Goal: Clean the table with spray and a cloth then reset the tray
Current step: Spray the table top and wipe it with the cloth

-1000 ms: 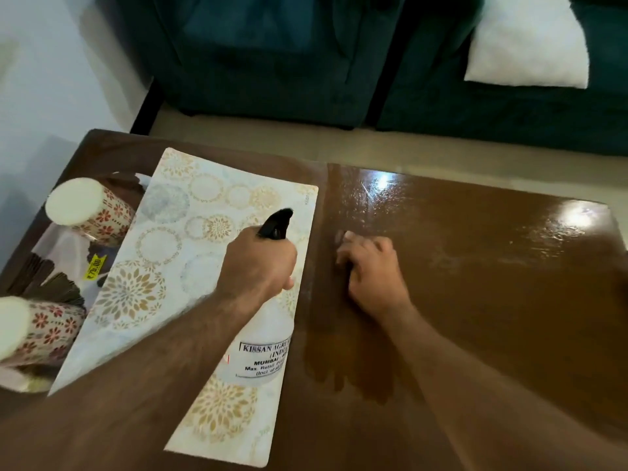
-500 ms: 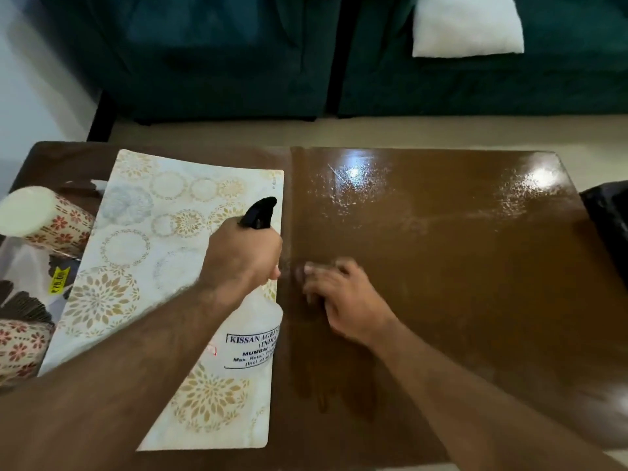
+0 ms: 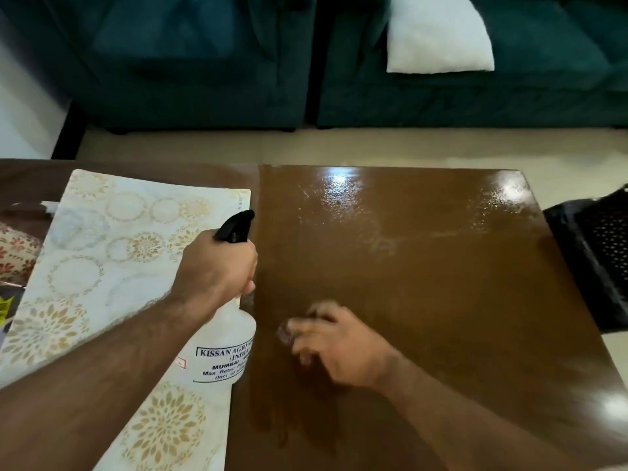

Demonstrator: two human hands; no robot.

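Observation:
My left hand (image 3: 217, 266) grips the neck of a white spray bottle (image 3: 224, 351) with a black trigger head; the bottle is held upright over the right edge of a patterned mat (image 3: 102, 260). My right hand (image 3: 339, 348) is blurred and lies on the glossy brown table (image 3: 424, 283), just right of the bottle. Its bent fingers hold a small dark cloth (image 3: 284, 332) against the wood, and most of the cloth is hidden under the hand. Wet streaks shine on the far part of the table.
A floral cup (image 3: 17, 256) lies at the far left edge, beside the mat. A black perforated object (image 3: 601, 263) sits off the table's right side. A dark green sofa (image 3: 187, 62) with a white cushion (image 3: 438, 39) stands beyond a strip of pale floor.
My right hand has slid with the cloth toward the near edge of the table. The left hand keeps the bottle in place, and the view has shifted right, bringing the black object in.

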